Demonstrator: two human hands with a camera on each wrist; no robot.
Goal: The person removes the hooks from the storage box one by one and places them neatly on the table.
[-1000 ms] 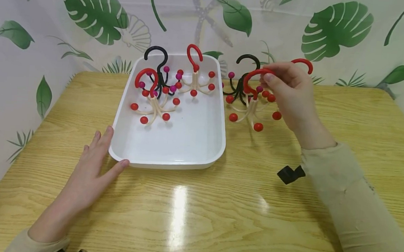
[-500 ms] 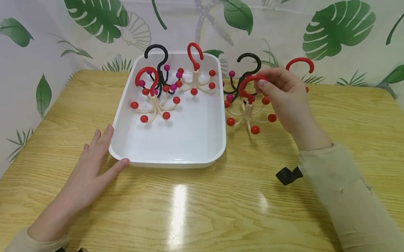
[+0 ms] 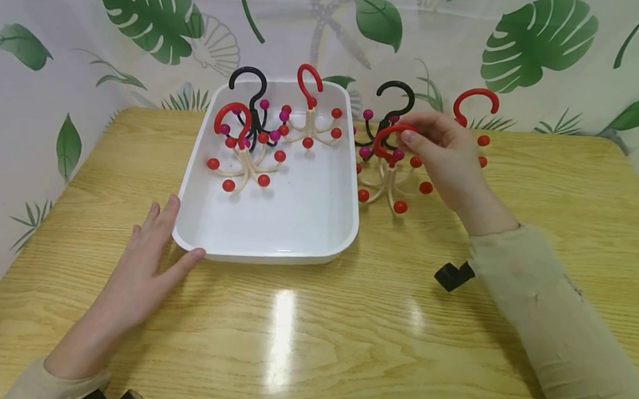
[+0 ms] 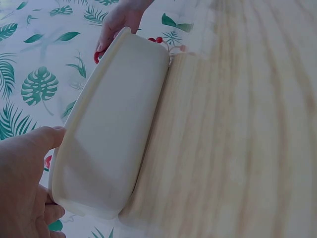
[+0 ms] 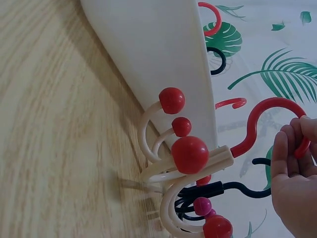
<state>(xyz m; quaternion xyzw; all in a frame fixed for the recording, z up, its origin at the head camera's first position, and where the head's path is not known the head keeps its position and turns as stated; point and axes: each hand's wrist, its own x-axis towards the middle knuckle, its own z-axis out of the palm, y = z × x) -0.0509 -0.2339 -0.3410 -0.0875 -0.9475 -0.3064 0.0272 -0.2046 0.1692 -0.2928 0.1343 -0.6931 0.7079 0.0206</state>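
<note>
My right hand (image 3: pixel 445 161) pinches the red hook of a beige octopus-style hanger (image 3: pixel 389 182), whose curved arms end in red balls. This hanger is upright just right of the white tray (image 3: pixel 273 258); whether its arms touch the table is hard to tell. My left hand (image 3: pixel 144 262) rests at the tray's front left corner, thumb and fingers spread against the rim. Inside the tray stand two beige hangers with red hooks, a nearer hanger (image 3: pixel 247 167) and a farther hanger (image 3: pixel 310 124), plus a black hanger (image 3: pixel 255 115) with magenta balls.
Behind my right hand stands another black hanger (image 3: pixel 383 130) with magenta balls. A further red-hooked hanger (image 3: pixel 478 94) is at the back right, partly covered by the hand. Everything stands on a wooden table (image 3: pixel 344 339) against a leaf-printed backdrop (image 3: pixel 442 25).
My right hand has carried the beige hanger a little left and toward me, closer to the tray's right side. The left hand has stayed at the tray's corner.
</note>
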